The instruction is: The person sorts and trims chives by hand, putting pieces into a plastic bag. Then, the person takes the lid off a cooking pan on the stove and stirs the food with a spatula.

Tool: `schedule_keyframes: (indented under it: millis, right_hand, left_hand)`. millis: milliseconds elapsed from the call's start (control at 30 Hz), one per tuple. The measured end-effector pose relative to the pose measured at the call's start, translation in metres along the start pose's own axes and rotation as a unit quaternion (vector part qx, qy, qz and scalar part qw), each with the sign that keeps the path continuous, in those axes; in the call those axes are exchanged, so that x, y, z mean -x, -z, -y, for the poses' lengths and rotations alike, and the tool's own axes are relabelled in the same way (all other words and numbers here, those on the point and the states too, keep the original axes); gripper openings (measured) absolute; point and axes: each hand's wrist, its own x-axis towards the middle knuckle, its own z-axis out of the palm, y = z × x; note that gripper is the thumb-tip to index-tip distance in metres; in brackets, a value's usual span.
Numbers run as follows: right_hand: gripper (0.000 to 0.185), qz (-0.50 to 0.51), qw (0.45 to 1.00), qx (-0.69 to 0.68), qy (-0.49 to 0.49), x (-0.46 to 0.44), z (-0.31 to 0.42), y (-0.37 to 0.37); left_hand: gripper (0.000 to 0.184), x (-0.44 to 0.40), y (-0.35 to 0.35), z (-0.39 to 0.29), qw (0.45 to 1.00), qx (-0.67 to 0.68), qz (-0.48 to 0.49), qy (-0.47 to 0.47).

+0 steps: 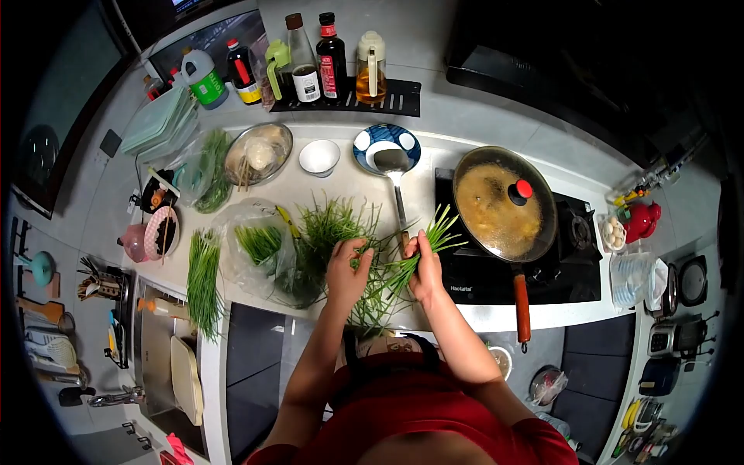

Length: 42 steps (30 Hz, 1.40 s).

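My right hand (425,269) is closed around a bunch of garlic chives (440,232), whose cut ends fan out toward the stove. Beside it, my left hand (348,270) hangs over a loose heap of chives (333,225), its fingers half curled and the thumb apart from them. Green shows in that gap; I take it for the heap behind. More loose stalks (373,306) lie below and between both hands at the counter's edge. Left of the heap, a clear plastic bag (232,221) holds cut-looking chives, and a neat bundle of chives (204,283) lies farther left.
A lidded frying pan (496,203) with bubbling food sits on the black gas stove (473,280), its handle (522,306) jutting past the front edge. A spatula (396,182) rests on a blue plate (412,141). Behind stand a white bowl (319,158) and metal basin (281,139).
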Motion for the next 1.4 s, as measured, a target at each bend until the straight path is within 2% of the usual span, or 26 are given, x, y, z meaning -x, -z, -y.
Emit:
schedule_keyframes:
  millis: [100,167,233,267,367,400,500,533,567,633,667,700,767,800,900,933,1033,1167,1267,1333,1367,1400]
  right_hand:
    - [0.026,0.009,1.0,-0.004,-0.009,-0.003,-0.006,0.003]
    - [0.029,0.023,0.999,-0.007,-0.033,-0.006,-0.013,0.006]
    - [0.031,0.081,0.994,-0.038,-0.062,-0.002,-0.012,-0.005]
    - [0.033,0.11,0.99,-0.054,-0.076,-0.001,-0.012,-0.01]
    - [0.037,0.127,0.99,0.023,-0.056,-0.004,-0.023,-0.017]
    - [0.039,0.141,0.986,0.059,-0.059,-0.001,-0.023,-0.027]
    - [0.04,0.132,0.962,0.172,-0.163,0.014,-0.019,-0.057]
    - [0.042,0.166,0.944,0.224,-0.175,0.01,-0.027,-0.059]
    - [0.04,0.174,0.933,0.294,-0.113,0.004,-0.041,-0.061]
    - [0.038,0.191,0.929,0.274,-0.156,0.023,-0.044,-0.095]
    - [0.037,0.204,0.922,0.308,-0.112,0.014,-0.063,-0.096]
    - [0.035,0.233,0.918,0.302,-0.112,0.017,-0.068,-0.11]
    - [0.031,0.229,0.928,0.273,-0.104,0.012,-0.102,-0.131]
    - [0.027,0.217,0.929,0.275,-0.116,0.013,-0.116,-0.145]
    - [0.026,0.204,0.938,0.188,-0.207,0.01,-0.168,-0.182]
    - [0.022,0.163,0.957,0.156,-0.181,0.008,-0.191,-0.197]
    - [0.018,0.129,0.972,0.081,-0.18,0.007,-0.246,-0.232]
    - [0.015,0.211,0.949,0.061,-0.228,0.01,-0.298,-0.273]
    - [0.029,0.273,0.928,0.135,-0.213,-0.001,-0.337,-0.298]
    - [0.046,0.281,0.913,0.219,-0.198,-0.012,-0.36,-0.307]
    - [0.047,0.271,0.901,0.27,-0.205,-0.018,-0.369,-0.305]
    - [0.049,0.261,0.886,0.32,-0.211,-0.02,-0.373,-0.304]
  left_hand:
    - [0.02,0.002,-0.002,-0.01,0.995,0.013,0.019,-0.101]
    - [0.033,0.009,-0.008,-0.012,0.985,-0.025,0.092,-0.146]
    - [0.04,0.014,-0.016,-0.019,0.979,-0.043,0.1,-0.175]
    - [0.044,0.016,-0.017,-0.013,0.979,-0.083,0.089,-0.162]
    - [0.042,0.014,-0.009,0.003,0.992,0.013,0.12,-0.049]
    - [0.042,0.014,0.004,-0.004,0.984,0.04,0.174,0.013]
    - [0.042,0.009,0.027,0.021,0.948,0.145,0.241,0.15]
    - [0.042,0.009,0.036,0.019,0.935,0.235,0.218,0.153]
    - [0.042,0.009,0.044,0.024,0.929,0.255,0.23,0.136]
    - [0.043,0.009,0.065,0.032,0.917,0.292,0.252,0.102]
    - [0.045,0.009,0.077,0.035,0.911,0.312,0.232,0.136]
    - [0.043,0.011,0.09,0.038,0.904,0.33,0.211,0.169]
    - [0.043,0.011,0.117,0.056,0.902,0.35,0.181,0.176]
    - [0.039,0.01,0.13,0.067,0.937,0.278,0.151,0.148]
    - [0.036,0.014,0.182,0.099,0.98,0.165,0.057,0.1]
    - [0.034,0.016,0.201,0.111,0.988,0.124,0.016,0.087]
    - [0.031,0.021,0.261,0.143,0.991,-0.001,-0.042,0.124]
    - [0.032,0.024,0.318,0.192,0.981,-0.13,-0.112,0.086]
    - [0.033,0.017,0.346,0.224,0.955,-0.227,-0.185,0.049]
    - [0.034,0.01,0.361,0.237,0.93,-0.307,-0.189,0.067]
    - [0.035,0.007,0.367,0.244,0.916,-0.346,-0.19,0.076]
    - [0.04,0.004,0.369,0.263,0.912,-0.354,-0.143,0.147]
